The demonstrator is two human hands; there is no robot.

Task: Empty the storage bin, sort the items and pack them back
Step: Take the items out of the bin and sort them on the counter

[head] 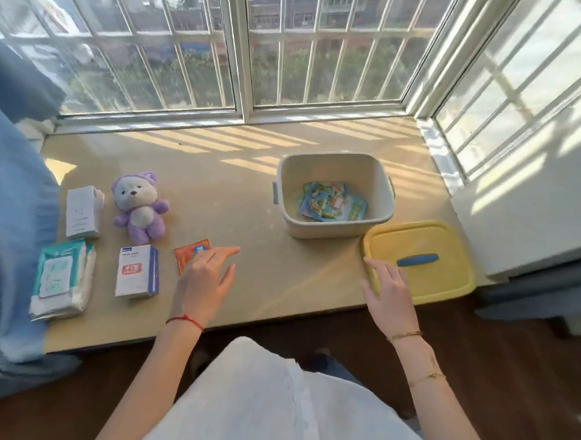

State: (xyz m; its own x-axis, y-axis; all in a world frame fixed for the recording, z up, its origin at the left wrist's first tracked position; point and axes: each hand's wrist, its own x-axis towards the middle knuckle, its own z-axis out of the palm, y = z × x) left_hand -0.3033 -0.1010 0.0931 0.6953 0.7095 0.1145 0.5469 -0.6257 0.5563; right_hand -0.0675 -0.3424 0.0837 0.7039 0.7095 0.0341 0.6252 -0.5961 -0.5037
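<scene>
A cream storage bin (332, 229) stands open on the window ledge with several blue packets (331, 202) in its bottom. Its yellow lid (445, 280) with a blue handle lies right of it at the ledge's front. On the left lie a purple plush bear (140, 207), a white box (82, 212), a wet-wipes pack (63, 277), a white-and-blue box (138, 271) and an orange packet (188, 252). My left hand (207, 282) hovers open over the orange packet, partly hiding it. My right hand (388, 290) is open, its fingers resting on the lid's left edge.
The beige ledge (249, 210) ends at a barred window behind and to the right. Blue fabric (5, 236) bulges over the ledge's left end. A dark wooden floor lies below the front edge.
</scene>
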